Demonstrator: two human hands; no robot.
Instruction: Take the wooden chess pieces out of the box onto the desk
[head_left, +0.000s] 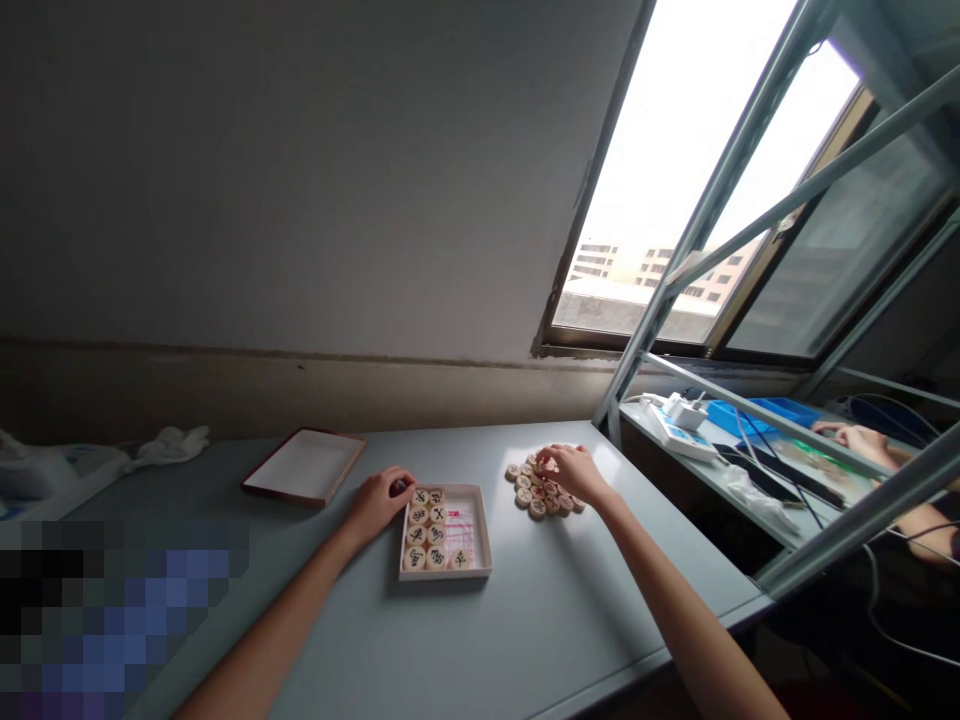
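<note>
**Two hands at a box of wooden game discs**

We see our left hand (382, 503) resting at the upper left corner of a shallow, square, light-coloured box (480, 562) that lies on the pale grey tabletop (570, 620). Its fingers curl inward against the box's rim; whether they pinch a disc there we cannot tell, since the fingertips are too small and shaded to read. Inside the box, round pale wooden discs with dark painted characters (426, 530) lie flat in two columns along its left side, touching one another, with one more at the bottom row to their right. The rest of the box floor shows a white sheet with pink markings (460, 523).

Our right hand (574, 472) is well to the right of the box, set down over a loose heap of the same round wooden discs (534, 497), some marked in red and some in black. The fingers are drawn together at the top of the heap, touching the discs, though we cannot tell if one is clamped between them.

Farther left on the table lies a flat rectangular lid with a dark red border (304, 466), apart from the box. White crumpled cloth (169, 445) sits near the wall. Beyond a metal frame (750, 405) on the right, another person's hand (862, 438) rests on a neighbouring desk.
</note>
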